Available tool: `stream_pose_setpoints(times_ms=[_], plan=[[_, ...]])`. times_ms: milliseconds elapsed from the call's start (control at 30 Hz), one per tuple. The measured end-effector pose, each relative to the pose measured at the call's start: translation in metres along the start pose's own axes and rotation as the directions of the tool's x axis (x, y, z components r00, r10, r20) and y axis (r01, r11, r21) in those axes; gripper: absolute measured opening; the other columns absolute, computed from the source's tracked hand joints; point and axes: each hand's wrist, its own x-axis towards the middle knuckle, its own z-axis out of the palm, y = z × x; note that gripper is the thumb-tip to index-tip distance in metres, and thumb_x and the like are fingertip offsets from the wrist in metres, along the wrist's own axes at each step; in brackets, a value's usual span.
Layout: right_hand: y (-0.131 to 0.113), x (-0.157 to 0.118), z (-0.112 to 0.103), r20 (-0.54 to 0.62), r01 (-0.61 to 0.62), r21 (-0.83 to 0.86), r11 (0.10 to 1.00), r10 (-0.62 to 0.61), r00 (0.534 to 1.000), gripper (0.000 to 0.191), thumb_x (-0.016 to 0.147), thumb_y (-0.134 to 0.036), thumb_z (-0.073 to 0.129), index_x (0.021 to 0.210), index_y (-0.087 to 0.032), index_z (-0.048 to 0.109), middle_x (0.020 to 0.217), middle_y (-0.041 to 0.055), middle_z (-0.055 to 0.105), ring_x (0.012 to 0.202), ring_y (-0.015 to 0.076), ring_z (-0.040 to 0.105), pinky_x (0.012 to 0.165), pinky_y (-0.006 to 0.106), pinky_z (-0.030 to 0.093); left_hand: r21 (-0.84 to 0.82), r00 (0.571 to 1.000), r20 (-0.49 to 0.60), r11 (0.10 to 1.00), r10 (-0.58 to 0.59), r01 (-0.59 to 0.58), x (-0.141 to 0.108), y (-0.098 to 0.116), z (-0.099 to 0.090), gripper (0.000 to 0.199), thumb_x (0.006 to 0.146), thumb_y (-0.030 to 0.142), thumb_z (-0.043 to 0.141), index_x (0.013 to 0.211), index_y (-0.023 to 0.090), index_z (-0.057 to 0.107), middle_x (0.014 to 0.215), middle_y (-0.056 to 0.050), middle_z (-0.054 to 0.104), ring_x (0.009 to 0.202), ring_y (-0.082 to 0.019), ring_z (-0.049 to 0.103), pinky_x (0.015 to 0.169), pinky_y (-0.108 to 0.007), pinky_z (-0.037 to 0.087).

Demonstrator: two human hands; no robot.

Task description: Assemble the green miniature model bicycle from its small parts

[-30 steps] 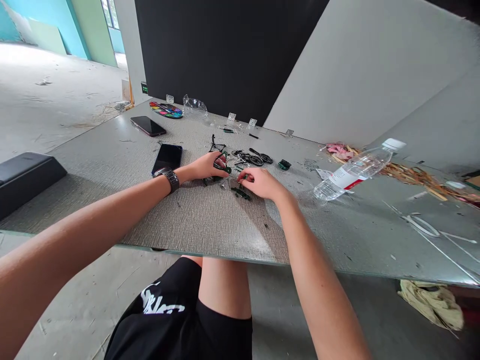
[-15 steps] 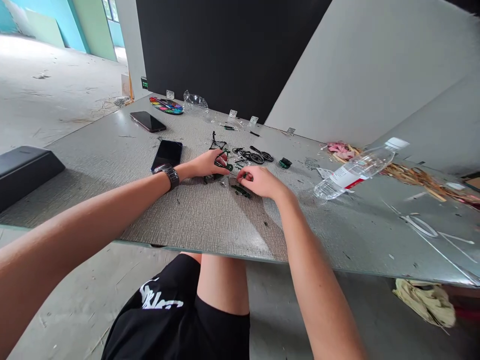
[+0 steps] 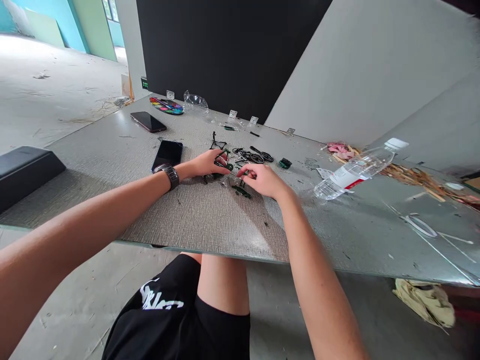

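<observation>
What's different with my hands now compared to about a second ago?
Your right hand has shifted slightly forward, its fingertips now a little farther from the dark green pieces just below them; whether it holds anything is too small to tell. Your left hand keeps hold of the green part. The bottle and black wheels stayed put.

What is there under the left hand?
Some dark bits peek out below the left hand; the hand covers the rest, so their full shapes cannot be seen. A dark green piece shows between its thumb and fingers.
</observation>
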Motion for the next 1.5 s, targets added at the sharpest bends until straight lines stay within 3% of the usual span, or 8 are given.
stream_pose_setpoints(times_ms=[300, 900, 1100, 1300, 1500], plan=[[-0.001, 0.0, -0.002, 0.13, -0.017, -0.037, 0.999, 0.022, 0.991, 0.022, 0.084, -0.018, 0.057, 0.099, -0.021, 0.074, 0.065, -0.0032, 0.053, 0.061, 0.0131, 0.046, 0.061, 0.029, 0.031, 0.003, 1.0, 0.014, 1.0, -0.004, 0.004, 0.0, 0.002, -0.001, 0.047, 0.068, 0.044, 0.082, 0.098, 0.019, 0.055, 0.1, -0.008, 0.068, 0.095, -0.02, 0.064, 0.08, -0.033, 0.049], [0.004, -0.004, -0.009, 0.215, -0.072, 0.007, 0.997, 0.069, 0.974, 0.021, 0.085, -0.023, 0.059, 0.099, -0.021, 0.075, 0.075, 0.0008, 0.065, 0.062, 0.0135, 0.05, 0.059, 0.028, 0.033, 0.042, 1.0, 0.005, 0.999, -0.02, 0.02, -0.005, 0.009, -0.002, 0.043, 0.071, 0.041, 0.08, 0.099, 0.02, 0.056, 0.103, -0.008, 0.07, 0.099, -0.022, 0.065, 0.084, -0.036, 0.05], [0.0, -0.004, -0.008, 0.23, -0.077, 0.002, 0.997, 0.074, 0.97, 0.021, 0.085, -0.022, 0.058, 0.099, -0.021, 0.074, 0.068, -0.0012, 0.06, 0.058, 0.0126, 0.045, 0.056, 0.028, 0.031, 0.043, 1.0, 0.007, 0.999, -0.017, 0.016, -0.005, 0.011, -0.001, 0.041, 0.071, 0.039, 0.08, 0.098, 0.02, 0.055, 0.099, -0.007, 0.07, 0.097, -0.022, 0.065, 0.083, -0.035, 0.05], [-0.001, -0.001, -0.002, 0.194, -0.052, -0.004, 0.999, 0.051, 0.98, 0.019, 0.086, -0.021, 0.058, 0.096, -0.021, 0.074, 0.066, -0.0022, 0.056, 0.059, 0.0129, 0.046, 0.059, 0.028, 0.032, 0.058, 1.0, 0.001, 0.998, -0.02, 0.02, -0.006, 0.014, -0.002, 0.039, 0.071, 0.038, 0.079, 0.097, 0.02, 0.056, 0.099, -0.006, 0.07, 0.097, -0.021, 0.065, 0.084, -0.035, 0.05], [0.004, 0.003, 0.006, 0.022, -0.047, -0.033, 0.998, 0.048, 0.999, 0.019, 0.089, -0.022, 0.058, 0.103, -0.021, 0.071, 0.074, 0.0001, 0.063, 0.064, 0.0138, 0.051, 0.062, 0.028, 0.033, 0.051, 1.0, 0.018, 0.999, -0.015, 0.014, -0.008, 0.015, -0.002, 0.04, 0.072, 0.041, 0.079, 0.098, 0.019, 0.057, 0.1, -0.007, 0.07, 0.094, -0.02, 0.064, 0.082, -0.033, 0.051]])
